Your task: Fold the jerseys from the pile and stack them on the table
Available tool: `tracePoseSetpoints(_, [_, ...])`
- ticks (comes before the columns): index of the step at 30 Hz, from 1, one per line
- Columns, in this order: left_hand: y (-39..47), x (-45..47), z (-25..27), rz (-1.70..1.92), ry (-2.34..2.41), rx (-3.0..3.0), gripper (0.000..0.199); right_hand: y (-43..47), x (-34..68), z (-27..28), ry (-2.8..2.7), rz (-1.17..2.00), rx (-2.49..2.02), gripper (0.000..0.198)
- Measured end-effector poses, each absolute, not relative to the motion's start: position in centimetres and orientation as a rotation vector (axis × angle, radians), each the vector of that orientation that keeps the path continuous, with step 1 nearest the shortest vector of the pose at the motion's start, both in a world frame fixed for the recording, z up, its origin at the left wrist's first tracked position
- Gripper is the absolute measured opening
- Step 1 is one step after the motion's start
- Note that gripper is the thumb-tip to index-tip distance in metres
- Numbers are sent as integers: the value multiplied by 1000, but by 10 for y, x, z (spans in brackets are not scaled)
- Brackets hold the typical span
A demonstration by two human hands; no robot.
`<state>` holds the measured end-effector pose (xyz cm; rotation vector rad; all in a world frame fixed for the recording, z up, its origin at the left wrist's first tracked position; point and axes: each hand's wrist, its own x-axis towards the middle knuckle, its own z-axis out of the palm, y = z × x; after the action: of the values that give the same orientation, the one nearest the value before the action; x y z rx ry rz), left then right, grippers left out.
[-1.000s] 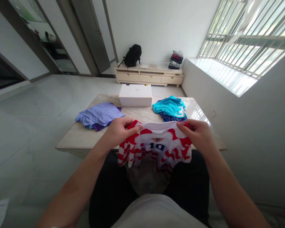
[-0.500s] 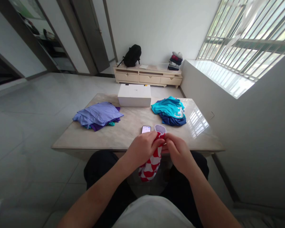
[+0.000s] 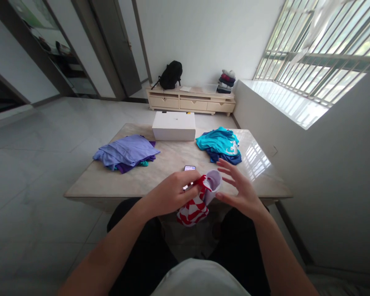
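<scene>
Bright tiled room, barred window (image 3: 314,53) on the right, low cream cabinet (image 3: 191,102) at the far wall carrying a black backpack (image 3: 170,75) and a stack of folded clothes (image 3: 225,81). A marble table (image 3: 135,181) is sitting in front of the person, holding a white box (image 3: 174,126), a purple clothes pile (image 3: 125,152), a teal and blue clothes pile (image 3: 221,143) and a phone (image 3: 189,168). The left hand (image 3: 169,195) is gripping a bunched red-and-white checkered jersey (image 3: 195,205) at the table's near edge, over the lap. The right hand (image 3: 239,191) is hovering open just beside it, fingers spread, the thumb near the white lining.
</scene>
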<state>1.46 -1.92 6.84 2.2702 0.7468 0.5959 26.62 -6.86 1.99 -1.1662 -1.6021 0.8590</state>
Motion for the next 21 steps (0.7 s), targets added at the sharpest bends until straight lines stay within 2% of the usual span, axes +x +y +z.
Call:
tracePoseSetpoints(1, [-19,13,73,607,722,2262,20,-66,264,19,-1663,925,-1093,98])
tracePoseSetpoints(2, [-19,12,76,621,707,2255,20,-64,261,18,-1698,980,-1045,99])
tracePoseSetpoints(3, [-19,11,79,636,700,2250,21,-62,257,17,-1700,1011,-1031,88])
tracePoseSetpoints(5, [-17,9,83,670,705,2257,23,-59,249,18,-1621,1002,-1071,54])
tracePoseSetpoints(7, [-13,4,86,696,746,2295,24,-56,245,21,-1548,953,-1127,37])
tracePoseSetpoints(13, [13,-13,97,638,835,2489,22,-48,252,45,-1714,677,-1262,25])
tracePoseSetpoints(16, [21,-10,93,775,853,2417,24,-45,249,58,-1773,514,-1277,21])
tracePoseSetpoints(19, [18,2,74,940,803,2121,36,-45,241,72,-1794,353,-1266,15])
tracePoseSetpoints(21, [13,11,57,987,775,1964,50,-46,239,80,-1819,285,-1268,8])
